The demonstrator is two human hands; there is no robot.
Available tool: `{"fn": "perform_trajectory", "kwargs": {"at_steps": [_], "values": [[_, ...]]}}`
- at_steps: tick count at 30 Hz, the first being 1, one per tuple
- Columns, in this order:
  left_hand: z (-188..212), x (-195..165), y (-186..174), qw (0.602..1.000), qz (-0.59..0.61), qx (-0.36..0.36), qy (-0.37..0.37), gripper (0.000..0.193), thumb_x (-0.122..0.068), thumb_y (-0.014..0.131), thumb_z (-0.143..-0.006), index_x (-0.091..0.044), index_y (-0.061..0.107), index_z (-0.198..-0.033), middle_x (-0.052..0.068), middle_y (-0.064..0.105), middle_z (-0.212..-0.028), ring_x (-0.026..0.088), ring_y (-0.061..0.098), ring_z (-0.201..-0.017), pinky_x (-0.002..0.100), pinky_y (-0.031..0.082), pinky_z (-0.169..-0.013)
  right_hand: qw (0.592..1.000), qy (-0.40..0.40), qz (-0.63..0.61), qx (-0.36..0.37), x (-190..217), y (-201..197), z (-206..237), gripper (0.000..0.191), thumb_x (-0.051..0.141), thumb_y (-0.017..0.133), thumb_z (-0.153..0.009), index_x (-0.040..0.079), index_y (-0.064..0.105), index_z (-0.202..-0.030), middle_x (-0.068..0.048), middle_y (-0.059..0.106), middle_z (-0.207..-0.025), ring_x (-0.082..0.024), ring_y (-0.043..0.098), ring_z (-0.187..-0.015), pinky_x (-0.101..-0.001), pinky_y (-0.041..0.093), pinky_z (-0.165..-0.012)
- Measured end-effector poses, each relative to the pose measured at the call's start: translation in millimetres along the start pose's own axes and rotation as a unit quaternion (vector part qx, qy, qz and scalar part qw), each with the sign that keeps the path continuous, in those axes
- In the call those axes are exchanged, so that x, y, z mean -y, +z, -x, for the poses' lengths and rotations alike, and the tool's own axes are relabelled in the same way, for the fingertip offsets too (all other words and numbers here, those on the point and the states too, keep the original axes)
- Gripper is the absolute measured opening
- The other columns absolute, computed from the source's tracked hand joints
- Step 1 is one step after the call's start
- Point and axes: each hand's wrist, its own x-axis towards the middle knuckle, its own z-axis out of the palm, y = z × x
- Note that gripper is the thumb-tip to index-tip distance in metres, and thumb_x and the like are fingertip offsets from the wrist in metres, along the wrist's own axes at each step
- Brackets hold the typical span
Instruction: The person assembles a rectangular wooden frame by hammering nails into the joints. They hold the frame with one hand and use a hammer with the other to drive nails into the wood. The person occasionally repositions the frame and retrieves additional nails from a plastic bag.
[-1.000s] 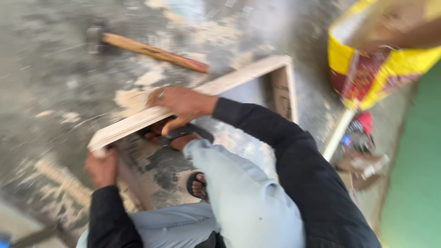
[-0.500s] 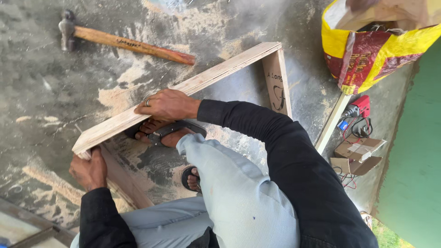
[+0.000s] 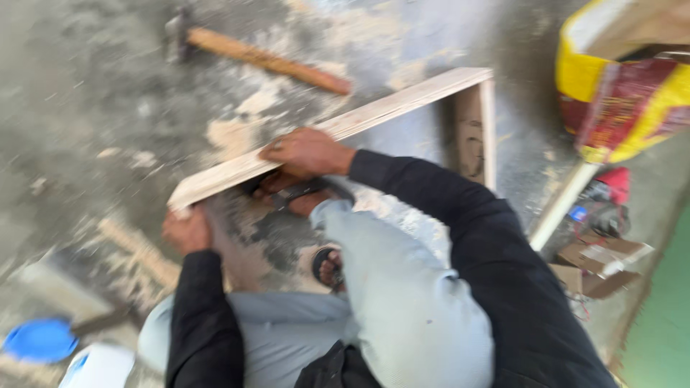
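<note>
With my right hand (image 3: pixel 305 152) pressed flat on the plywood board (image 3: pixel 338 129) and my left hand (image 3: pixel 185 231) clenched around its near end, I judge the frame-alignment step underway; fastening calls for the hammer (image 3: pixel 259 54) beyond the grip.

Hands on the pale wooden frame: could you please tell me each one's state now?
Left hand: closed on the corner of the pale wooden frame.
Right hand: resting on its top rail; grip unclear.

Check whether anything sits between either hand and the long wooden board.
Nothing visible does. The right hand rests on top of the long wooden board, and the left hand grips its near end.
</note>
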Motion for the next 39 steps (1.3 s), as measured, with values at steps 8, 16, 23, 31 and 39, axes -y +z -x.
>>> {"fn": "perform_trajectory", "kwargs": {"at_steps": [8, 16, 23, 31, 39], "values": [[3.1, -1.6, 6.7, 0.993, 0.100, -0.038, -0.045, 0.043, -0.029, 0.090, -0.076, -0.006, 0.075, -0.109, 0.017, 0.075, -0.106, 0.033, 0.071, -0.099, 0.044, 0.055, -0.088, 0.999, -0.032, -0.004, -0.022, 8.0, -4.5, -8.4, 0.055, 0.030, 0.078, -0.082, 0.013, 0.066, -0.132, -0.011, 0.073, -0.119, -0.030, 0.070, -0.094, -0.0421, 0.055, -0.079], [9.2, -35.4, -22.2, 0.983, 0.135, 0.046, -0.115, 0.077, -0.015, 0.076, -0.077, -0.016, 0.046, -0.148, 0.011, 0.075, -0.119, 0.028, 0.072, -0.109, 0.042, 0.053, -0.100, 0.998, 0.003, 0.061, 0.019, 28.8, -23.9, -19.0, 0.048, 0.011, 0.080, -0.087, 0.013, 0.068, -0.133, -0.009, 0.070, -0.087, -0.025, 0.067, -0.072, -0.0377, 0.052, -0.060], [7.7, -24.2, -14.6, 0.988, 0.129, 0.049, -0.068, 0.065, -0.017, 0.079, -0.084, -0.015, 0.056, -0.144, 0.012, 0.071, -0.133, 0.029, 0.069, -0.122, 0.043, 0.053, -0.107, 0.997, 0.006, 0.068, 0.043, 36.7, -29.9, -23.8, 0.045, 0.012, 0.080, -0.090, 0.011, 0.067, -0.133, -0.009, 0.071, -0.087, -0.024, 0.068, -0.071, -0.0376, 0.052, -0.060], [5.7, -21.9, -12.7, 0.993, 0.111, 0.039, -0.021, 0.075, -0.036, 0.083, -0.081, -0.012, 0.052, -0.145, 0.014, 0.072, -0.126, 0.028, 0.071, -0.115, 0.045, 0.053, -0.103, 0.997, 0.003, 0.066, 0.040, 44.8, -35.6, -30.5, 0.047, 0.010, 0.080, -0.087, 0.011, 0.067, -0.133, -0.010, 0.074, -0.096, -0.026, 0.070, -0.080, -0.0380, 0.056, -0.067], [4.5, -19.4, -4.5, 0.996, 0.085, 0.035, -0.005, 0.078, -0.029, 0.086, -0.077, -0.013, 0.052, -0.145, 0.013, 0.071, -0.121, 0.028, 0.071, -0.111, 0.048, 0.056, -0.100, 0.997, 0.001, 0.050, 0.050, 49.7, -40.2, -35.0, 0.046, 0.011, 0.080, -0.088, 0.008, 0.067, -0.132, -0.011, 0.075, -0.102, -0.027, 0.071, -0.084, -0.0383, 0.056, -0.069]]}}
